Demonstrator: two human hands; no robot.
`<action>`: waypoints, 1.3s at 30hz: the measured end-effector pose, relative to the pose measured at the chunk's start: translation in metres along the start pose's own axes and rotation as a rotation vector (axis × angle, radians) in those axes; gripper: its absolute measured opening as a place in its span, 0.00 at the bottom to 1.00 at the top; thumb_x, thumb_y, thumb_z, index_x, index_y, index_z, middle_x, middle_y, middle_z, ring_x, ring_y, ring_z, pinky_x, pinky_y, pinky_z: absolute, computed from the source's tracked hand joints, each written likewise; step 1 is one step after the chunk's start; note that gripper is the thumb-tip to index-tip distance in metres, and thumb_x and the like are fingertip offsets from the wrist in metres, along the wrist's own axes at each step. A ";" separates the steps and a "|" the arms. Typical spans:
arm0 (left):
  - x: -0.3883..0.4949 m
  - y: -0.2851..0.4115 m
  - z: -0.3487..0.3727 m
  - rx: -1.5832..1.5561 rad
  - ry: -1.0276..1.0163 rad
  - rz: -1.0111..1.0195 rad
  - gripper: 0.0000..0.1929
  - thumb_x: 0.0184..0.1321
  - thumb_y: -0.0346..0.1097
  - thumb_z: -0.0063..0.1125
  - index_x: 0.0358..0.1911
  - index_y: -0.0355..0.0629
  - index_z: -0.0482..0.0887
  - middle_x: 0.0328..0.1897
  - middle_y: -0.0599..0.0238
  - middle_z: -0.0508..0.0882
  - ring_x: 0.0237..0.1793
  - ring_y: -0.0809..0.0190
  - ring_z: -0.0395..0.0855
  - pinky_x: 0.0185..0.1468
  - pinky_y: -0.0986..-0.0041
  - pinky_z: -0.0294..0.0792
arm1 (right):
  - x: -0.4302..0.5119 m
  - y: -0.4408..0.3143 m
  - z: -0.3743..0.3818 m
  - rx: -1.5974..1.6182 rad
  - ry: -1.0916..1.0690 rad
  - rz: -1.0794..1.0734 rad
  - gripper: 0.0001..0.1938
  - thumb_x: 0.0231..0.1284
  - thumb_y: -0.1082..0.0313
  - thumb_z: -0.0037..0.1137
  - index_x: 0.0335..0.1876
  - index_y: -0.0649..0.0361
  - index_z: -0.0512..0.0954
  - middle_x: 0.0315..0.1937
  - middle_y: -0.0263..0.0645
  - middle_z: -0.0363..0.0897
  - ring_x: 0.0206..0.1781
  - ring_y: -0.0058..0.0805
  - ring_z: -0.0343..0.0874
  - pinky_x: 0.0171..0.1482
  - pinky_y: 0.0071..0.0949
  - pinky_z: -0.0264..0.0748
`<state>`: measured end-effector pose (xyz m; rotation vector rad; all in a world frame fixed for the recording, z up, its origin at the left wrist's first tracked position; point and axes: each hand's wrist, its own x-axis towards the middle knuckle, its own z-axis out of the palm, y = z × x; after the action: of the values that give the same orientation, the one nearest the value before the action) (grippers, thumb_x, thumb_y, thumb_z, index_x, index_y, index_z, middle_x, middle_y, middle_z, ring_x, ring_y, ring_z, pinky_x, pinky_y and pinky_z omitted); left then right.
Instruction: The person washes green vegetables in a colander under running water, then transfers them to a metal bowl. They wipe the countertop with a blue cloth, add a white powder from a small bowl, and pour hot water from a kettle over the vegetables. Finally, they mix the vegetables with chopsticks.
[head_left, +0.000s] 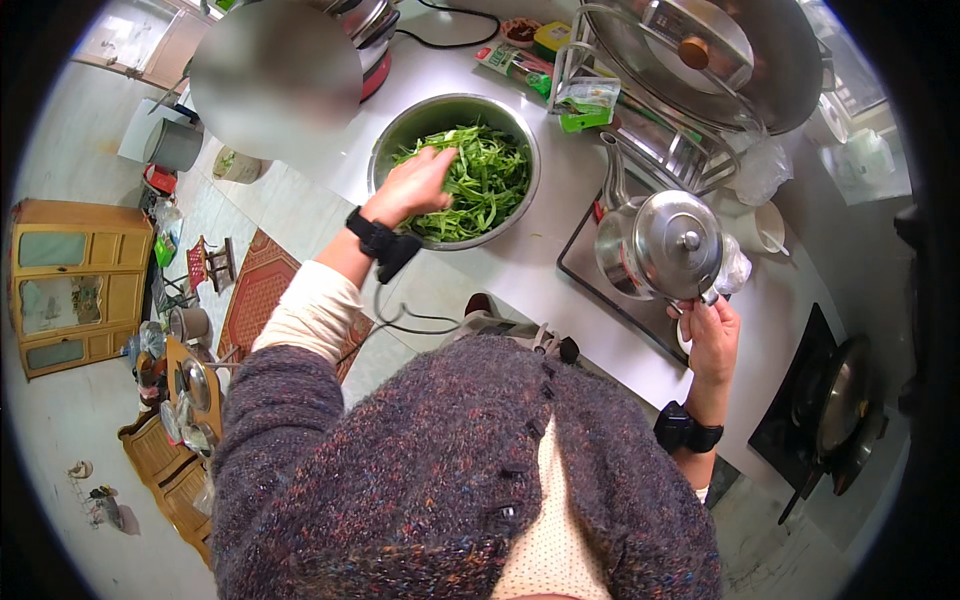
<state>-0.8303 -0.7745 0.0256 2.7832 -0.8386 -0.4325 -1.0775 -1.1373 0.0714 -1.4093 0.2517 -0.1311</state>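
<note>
My left hand (421, 182) is over the near left side of a large stainless steel bowl (534, 169), its fingers at the chopped leafy greens (491, 176) inside; whether it grips any cannot be told. At the right, my right hand (709, 337) has its fingers closed at the handle side of a stainless steel kettle (667, 244). The lidded kettle stands over a dark-edged flat cooktop (574, 259), with its spout pointing away from me. The bowl rests on the white counter (570, 334), left of the kettle.
Beyond the kettle are a metal rack (701, 161) and a very large lidded pan (795, 75). Food packets (589, 101) and a small bowl of dark seasoning (520, 31) lie behind the greens. A black pan (844, 405) sits at the far right. A blurred round area covers the upper left.
</note>
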 end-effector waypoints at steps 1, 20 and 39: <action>-0.008 -0.013 0.003 0.062 -0.122 -0.105 0.47 0.38 0.40 0.71 0.66 0.49 0.58 0.61 0.44 0.67 0.55 0.43 0.73 0.55 0.61 0.69 | 0.001 0.000 0.004 0.012 -0.013 0.004 0.15 0.63 0.62 0.49 0.36 0.71 0.76 0.15 0.28 0.66 0.17 0.14 0.60 0.24 0.14 0.58; 0.039 -0.038 -0.047 0.173 -0.003 0.071 0.42 0.37 0.40 0.70 0.62 0.47 0.63 0.61 0.50 0.69 0.57 0.46 0.72 0.56 0.62 0.68 | 0.005 -0.001 0.051 -0.092 -0.071 0.102 0.13 0.63 0.64 0.48 0.36 0.70 0.76 0.18 0.31 0.70 0.18 0.13 0.61 0.25 0.14 0.59; 0.083 -0.026 0.054 0.523 -0.162 0.698 0.16 0.45 0.31 0.57 0.41 0.53 0.81 0.38 0.60 0.78 0.43 0.51 0.76 0.42 0.64 0.75 | -0.021 0.009 0.047 -0.145 0.022 0.102 0.13 0.64 0.64 0.47 0.35 0.68 0.76 0.17 0.27 0.68 0.20 0.12 0.62 0.27 0.14 0.61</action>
<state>-0.7690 -0.8058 -0.0498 2.6204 -2.1104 -0.3409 -1.0863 -1.0863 0.0716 -1.5361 0.3562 -0.0454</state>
